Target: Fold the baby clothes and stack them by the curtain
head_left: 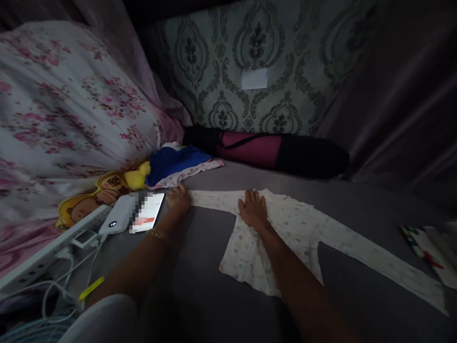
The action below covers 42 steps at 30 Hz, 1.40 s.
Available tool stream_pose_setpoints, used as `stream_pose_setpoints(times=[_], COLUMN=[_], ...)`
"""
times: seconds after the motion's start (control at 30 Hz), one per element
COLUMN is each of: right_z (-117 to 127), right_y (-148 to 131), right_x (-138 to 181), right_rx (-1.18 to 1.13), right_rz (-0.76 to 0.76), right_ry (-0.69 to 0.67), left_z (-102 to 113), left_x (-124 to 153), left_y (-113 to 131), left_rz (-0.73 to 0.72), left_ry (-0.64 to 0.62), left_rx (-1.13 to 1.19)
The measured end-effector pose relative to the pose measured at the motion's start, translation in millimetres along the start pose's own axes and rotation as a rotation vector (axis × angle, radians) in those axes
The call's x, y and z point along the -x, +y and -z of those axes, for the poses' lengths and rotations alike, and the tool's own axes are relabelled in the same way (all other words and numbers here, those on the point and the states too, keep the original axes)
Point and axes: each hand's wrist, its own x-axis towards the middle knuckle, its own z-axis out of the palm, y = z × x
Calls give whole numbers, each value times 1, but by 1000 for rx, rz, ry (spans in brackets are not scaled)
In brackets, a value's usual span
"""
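Note:
A small white long-sleeved baby top with a faint print lies spread flat on the grey bed sheet. My right hand rests flat on its upper part, fingers stretched out and together. My left hand is at the end of the left sleeve, fingers curled down onto the cuff. A thin bracelet is on my left wrist.
A lit phone and a white power bank lie left of my left hand, beside a power strip with cables. A floral quilt, blue clothes, a rolled pink mat and another folded garment surround the area.

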Motion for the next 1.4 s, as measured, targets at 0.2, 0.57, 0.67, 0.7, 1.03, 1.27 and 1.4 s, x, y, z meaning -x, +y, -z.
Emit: stream_pose_setpoints(times=[0.2, 0.57, 0.67, 0.7, 1.03, 1.27, 1.4], right_z=[0, 4, 3, 2, -4, -6, -4], right_y=[-1, 5, 4, 3, 2, 1, -1], right_x=[2, 5, 5, 4, 1, -1, 2], right_rx=[1, 106, 76, 65, 56, 29, -11], right_rz=[3, 86, 66, 56, 48, 18, 6], right_ry=[39, -23, 19, 38, 100, 87, 56], left_z=[20, -8, -8, -9, -24, -17, -25], left_x=[10, 78, 74, 72, 36, 5, -5], left_y=[37, 144, 133, 128, 48, -19, -35], left_rz=[-390, -738, -729, -722, -563, -472, -514], left_ry=[94, -285, -257, -236, -64, -143, -143], left_rx=[-46, 449, 370, 334, 103, 55, 25])
